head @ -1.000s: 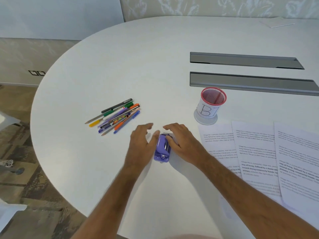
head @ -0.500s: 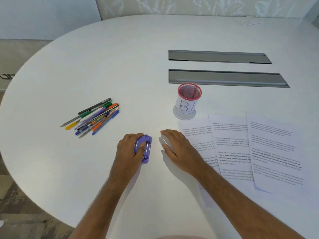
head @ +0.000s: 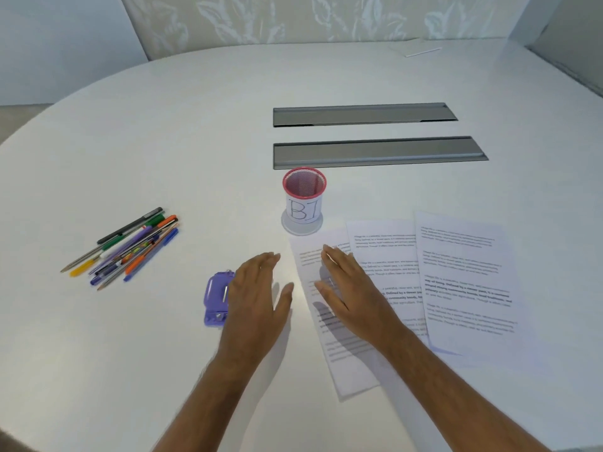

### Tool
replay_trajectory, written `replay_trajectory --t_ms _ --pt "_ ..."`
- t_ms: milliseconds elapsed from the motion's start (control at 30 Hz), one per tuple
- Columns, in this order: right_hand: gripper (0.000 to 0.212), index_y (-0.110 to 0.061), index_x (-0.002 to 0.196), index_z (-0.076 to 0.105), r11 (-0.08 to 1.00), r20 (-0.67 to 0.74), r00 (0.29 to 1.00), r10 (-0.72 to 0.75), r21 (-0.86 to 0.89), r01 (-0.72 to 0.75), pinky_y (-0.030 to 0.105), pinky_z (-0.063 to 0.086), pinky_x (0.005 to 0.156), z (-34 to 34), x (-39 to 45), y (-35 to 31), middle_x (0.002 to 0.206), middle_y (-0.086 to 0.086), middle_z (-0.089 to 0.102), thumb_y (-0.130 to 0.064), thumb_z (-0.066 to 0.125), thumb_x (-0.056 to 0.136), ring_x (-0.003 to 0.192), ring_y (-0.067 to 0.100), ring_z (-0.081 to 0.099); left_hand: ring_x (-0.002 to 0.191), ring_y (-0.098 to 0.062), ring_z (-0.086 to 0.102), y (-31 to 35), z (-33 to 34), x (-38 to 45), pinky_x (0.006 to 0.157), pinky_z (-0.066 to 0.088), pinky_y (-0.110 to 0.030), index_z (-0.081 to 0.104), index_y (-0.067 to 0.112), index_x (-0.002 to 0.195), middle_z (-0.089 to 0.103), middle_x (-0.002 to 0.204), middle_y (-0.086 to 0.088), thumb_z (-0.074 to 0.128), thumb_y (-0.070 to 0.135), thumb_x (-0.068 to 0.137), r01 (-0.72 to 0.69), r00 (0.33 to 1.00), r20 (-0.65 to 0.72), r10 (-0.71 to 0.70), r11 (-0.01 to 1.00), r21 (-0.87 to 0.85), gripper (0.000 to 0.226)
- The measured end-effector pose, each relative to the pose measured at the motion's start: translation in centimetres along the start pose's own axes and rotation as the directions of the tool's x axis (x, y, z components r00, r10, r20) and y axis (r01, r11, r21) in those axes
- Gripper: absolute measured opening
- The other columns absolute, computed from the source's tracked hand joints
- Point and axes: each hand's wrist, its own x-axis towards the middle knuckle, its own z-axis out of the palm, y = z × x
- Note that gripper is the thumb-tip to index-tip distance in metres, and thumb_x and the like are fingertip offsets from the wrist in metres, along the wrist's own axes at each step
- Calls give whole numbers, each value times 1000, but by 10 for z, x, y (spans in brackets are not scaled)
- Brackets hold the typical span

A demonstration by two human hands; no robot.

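**A:** Where are the things to be found?

**B:** A purple stapler is seen lying flat on the white table, at nine o'clock of the left hand, whose edge hides part of it. Three printed sheets are fanned out at three o'clock. The nearest sheet is overlapped by the middle sheet, and that one by the rightmost sheet.

**A:** How are the hands held?

**B:** Both are held flat, with fingers straight and close together and thumbs apart; nothing is gripped. The right hand is poised over the upper part of the nearest sheet. Whether the paper is touched cannot be told, since only a shadow is seen beneath the palm.

**A:** How is the paper expected to handle?

**B:** It is judged light, limp and slippery on so smooth a top, and easily creased. It is probably best slid together under flat fingers, squared, then pinched at one corner. The stapler is judged small, rigid and light — it would be taken across its long sides, between thumb and fingers.

**A:** What else is to be minded?

**B:** A red mesh pen cup stands at twelve o'clock, just beside the top corner of the nearest sheet, and could be knocked. Loose pens lie at ten o'clock, well apart.
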Motion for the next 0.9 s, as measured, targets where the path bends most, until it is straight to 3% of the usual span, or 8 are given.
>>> replay_trajectory --t_ms 167,300,400,500,767,900 --pt "68 -13 167 24 999 -9 999 51 -11 -51 14 -11 122 -18 -19 35 176 -7 11 -48 41 112 149 -19 -21 148 -28 42 34 28 3 120 31 -42 47 12 152 51 159 -7 64 33 103 82 988 133 -76 996 -42 56" --pt "74 -15 168 23 994 -48 993 107 28 -106 17 -7 121 -37 -36 58 170 -17 7 -59 33 109 141 -28 -28 152 -26 35 51 48 5 124 26 -44 39 14 158 42 165 -6 60 38 104 108 976 190 -105 994 -5 63" --pt "82 -15 168 22 985 -34 985 171 42 -170 23 -4 127 -55 -48 74 173 -15 5 -65 25 104 150 -14 -22 155 -25 30 59 59 5 126 22 -44 33 14 161 35 169 -5 57 44 104 160 964 211 -162 987 29 68" --pt "81 -14 168 23 971 -31 972 232 69 -229 27 2 126 -70 -60 92 175 -11 9 -62 30 103 154 0 -11 156 -27 30 67 64 3 126 23 -47 32 14 161 34 170 -5 54 48 104 208 952 221 -214 977 48 70" --pt "80 -10 166 29 937 -61 938 341 102 -334 26 2 126 -101 -92 137 176 1 22 -57 33 101 152 1 2 143 -36 45 69 62 1 115 36 -57 47 9 151 51 156 -13 65 39 100 265 948 139 -285 953 147 62" --pt "84 -4 162 38 947 -81 943 322 43 -319 38 5 133 -107 -104 148 171 8 34 -60 26 100 161 14 16 139 -38 49 70 65 0 112 36 -60 47 12 150 56 152 -12 66 43 99 328 927 124 -354 926 190 62"
